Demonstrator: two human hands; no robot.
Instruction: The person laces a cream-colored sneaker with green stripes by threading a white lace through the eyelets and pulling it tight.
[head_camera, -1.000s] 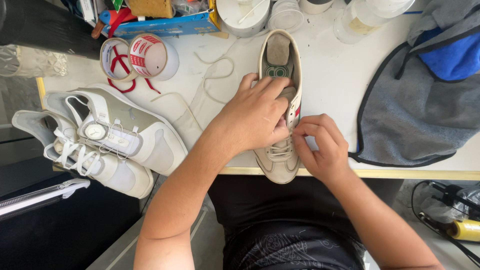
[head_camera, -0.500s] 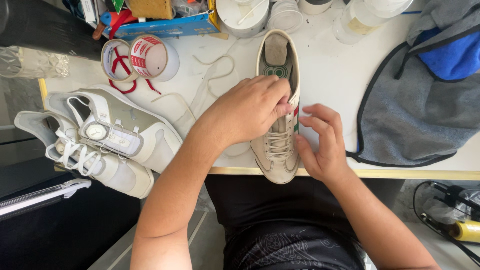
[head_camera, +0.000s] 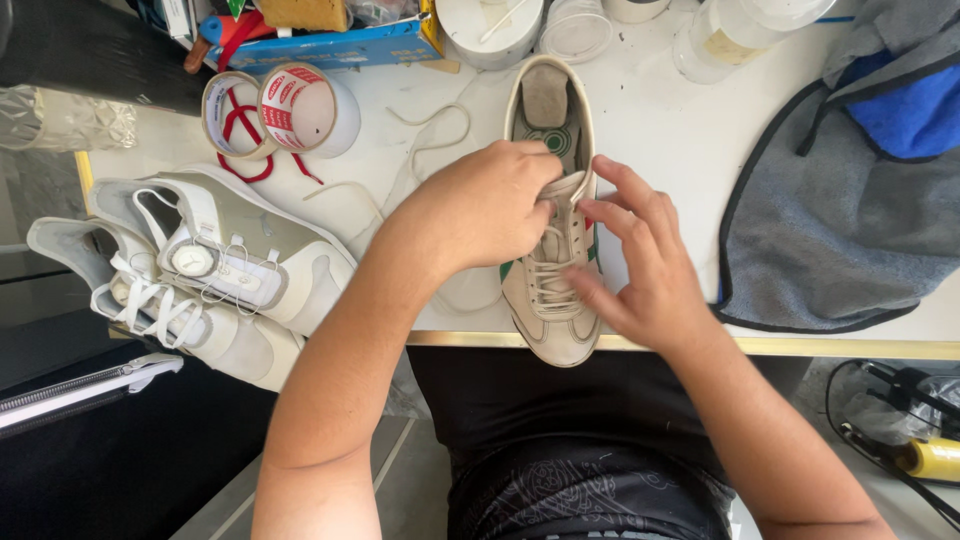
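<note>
A cream sneaker (head_camera: 553, 300) with a green stripe lies on the white surface (head_camera: 660, 130), toe pointing toward the person and hanging just over the near edge, its open heel end facing away. The left hand (head_camera: 490, 205) covers the middle of the shoe from the left, its fingers (head_camera: 545, 175) curled and pressed together around the upper part of the lacing, seemingly gripping the lace or tongue there, though the exact hold is hidden. The right hand (head_camera: 635, 260) rests against the shoe's right side, fingers spread, with the thumb touching the laces lower down. A loose white lace (head_camera: 435, 125) trails across the surface to the left of the shoe. Further left sit two rolls of tape (head_camera: 290, 110) and a pair of white high boots (head_camera: 200, 275) with a dial closure. To the right lies a grey and blue cloth bag (head_camera: 840, 220). Tubs and containers (head_camera: 490, 25) stand along the far edge.
</note>
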